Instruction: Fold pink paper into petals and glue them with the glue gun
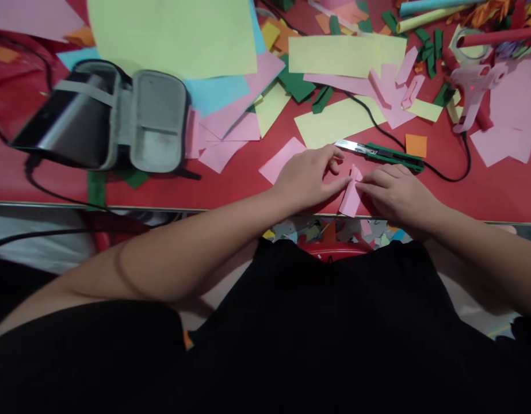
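Observation:
Near the table's front edge, a small folded pink paper strip (350,198) stands slanted between my two hands. The thumb of my left hand (306,175) touches the strip's left side near its top. Its other fingers are bent and apart from the thumb, with no object between them. On the other side, my right hand (398,192) pinches the strip's right edge with its fingertips; its remaining fingers are curled. Just beyond both hands lies a green utility knife (392,157), its blade out and pointing left. A small orange paper square (416,145) is beside the knife's handle.
A pink glue gun (474,92) with a lit red light rests at the right, its black cord (469,158) curving behind the knife. An open grey-lined case (157,121) holds a dark device at the left. Coloured paper sheets (174,37) and folded green pieces lie farther back.

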The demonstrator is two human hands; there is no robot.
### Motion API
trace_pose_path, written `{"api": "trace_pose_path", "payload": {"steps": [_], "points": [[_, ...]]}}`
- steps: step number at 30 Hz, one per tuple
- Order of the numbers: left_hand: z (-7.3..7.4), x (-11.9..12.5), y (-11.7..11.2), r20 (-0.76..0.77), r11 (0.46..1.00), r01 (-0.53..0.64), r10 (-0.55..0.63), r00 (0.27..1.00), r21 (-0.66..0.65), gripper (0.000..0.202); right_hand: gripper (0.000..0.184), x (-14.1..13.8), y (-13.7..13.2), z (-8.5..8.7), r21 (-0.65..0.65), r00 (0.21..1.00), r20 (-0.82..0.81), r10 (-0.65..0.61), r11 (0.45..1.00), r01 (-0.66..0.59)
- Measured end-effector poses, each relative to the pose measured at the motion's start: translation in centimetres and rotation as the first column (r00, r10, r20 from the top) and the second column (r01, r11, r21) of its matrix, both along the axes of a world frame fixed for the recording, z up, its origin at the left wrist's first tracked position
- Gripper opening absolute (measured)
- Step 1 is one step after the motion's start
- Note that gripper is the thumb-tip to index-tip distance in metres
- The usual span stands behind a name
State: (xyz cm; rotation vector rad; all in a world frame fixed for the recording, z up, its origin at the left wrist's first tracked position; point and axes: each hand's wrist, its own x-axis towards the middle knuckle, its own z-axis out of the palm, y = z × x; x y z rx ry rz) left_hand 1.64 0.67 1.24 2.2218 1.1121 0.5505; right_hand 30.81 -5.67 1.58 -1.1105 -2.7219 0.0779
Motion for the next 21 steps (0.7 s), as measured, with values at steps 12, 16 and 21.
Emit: {"api": "trace_pose_path", "payload": {"steps": [12, 16, 21], "points": [[-0.9, 0.5, 0.2, 0.002, 0.999, -0.021, 0.021, 1.000, 0.026, 0.033, 0.032, -1.0, 0.3, -0.5, 0.034, 0.992, -0.128, 0.020, 0.999, -0.015], [-1.1, 0.4, -0.3, -0.022, 0.992, -0.031, 0.034, 0.999, 0.125, 0.031, 0.033, -0.7, 0.5, -0.6, 0.027, 0.991, -0.129, 0.031, 0.999, -0.028], [-2.0, -0.1, 0.2, -0.131, 0.924, 0.161, -0.122, 0.984, 0.346, 0.034, 0.031, -0.4, 0.8, -0.5, 0.021, 0.987, -0.147, 0.058, 0.998, -0.055]]}}
